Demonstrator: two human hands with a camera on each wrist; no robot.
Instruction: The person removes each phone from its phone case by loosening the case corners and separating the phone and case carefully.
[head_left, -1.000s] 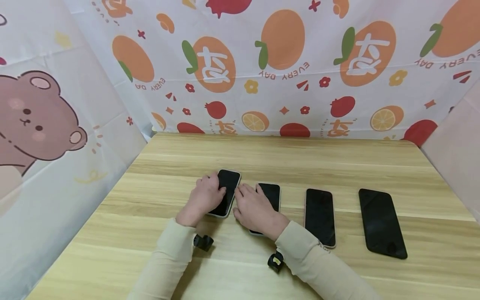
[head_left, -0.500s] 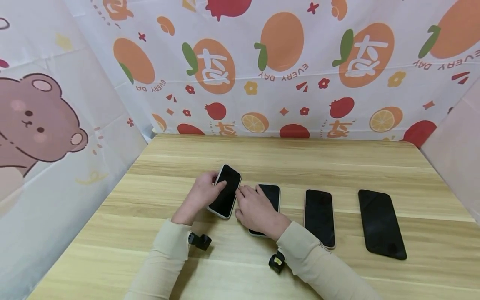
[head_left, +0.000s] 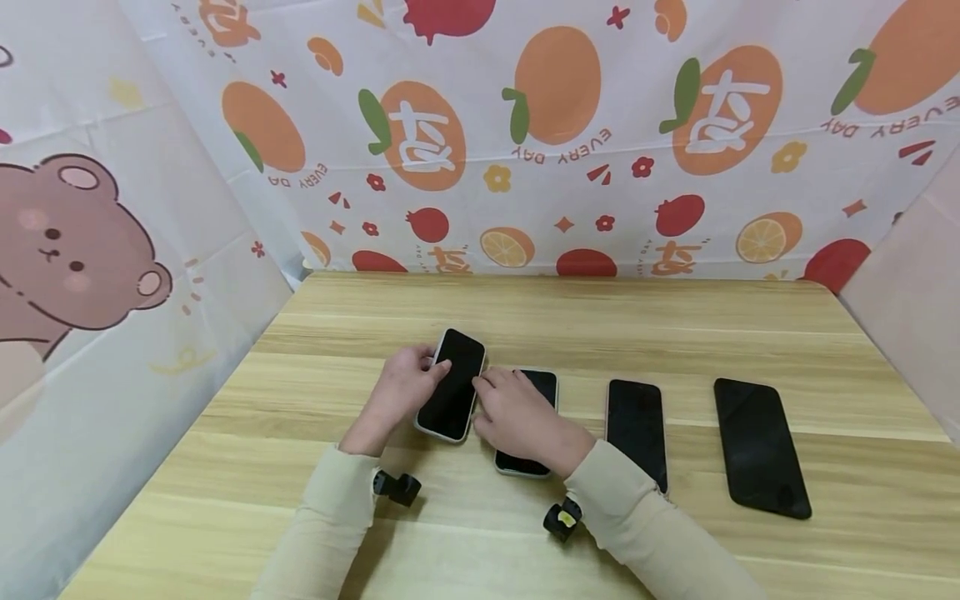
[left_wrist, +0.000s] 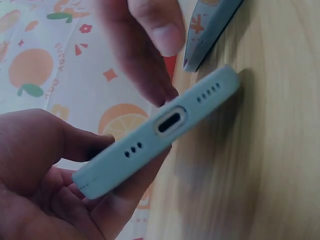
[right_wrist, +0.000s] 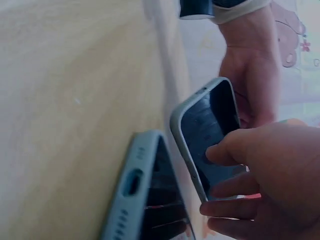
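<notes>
In the head view my left hand (head_left: 396, 390) holds a black-screened phone (head_left: 453, 392) in a pale blue case. Its thumb lies on the screen and other fingers are under the phone, as the left wrist view shows. The phone's port end (left_wrist: 170, 122) is tilted, with its left side raised off the wood. My right hand (head_left: 521, 421) touches the same phone's right edge with its fingertips; its thumb stands apart from them. Beneath the right hand lies a second phone (head_left: 542, 386), also in a pale case, partly hidden by that hand.
Two more dark-screened phones lie face up to the right: a light-edged phone (head_left: 636, 429), its lower end partly behind the right sleeve, and a larger black phone (head_left: 761, 446). The wooden table (head_left: 337, 325) ends at a fruit-printed curtain (head_left: 480, 142).
My left hand has slid its fingers under the phone's left side, and that side has come up. The right hand has stayed at the phone's right edge, with its wrist shifted slightly rightward.
</notes>
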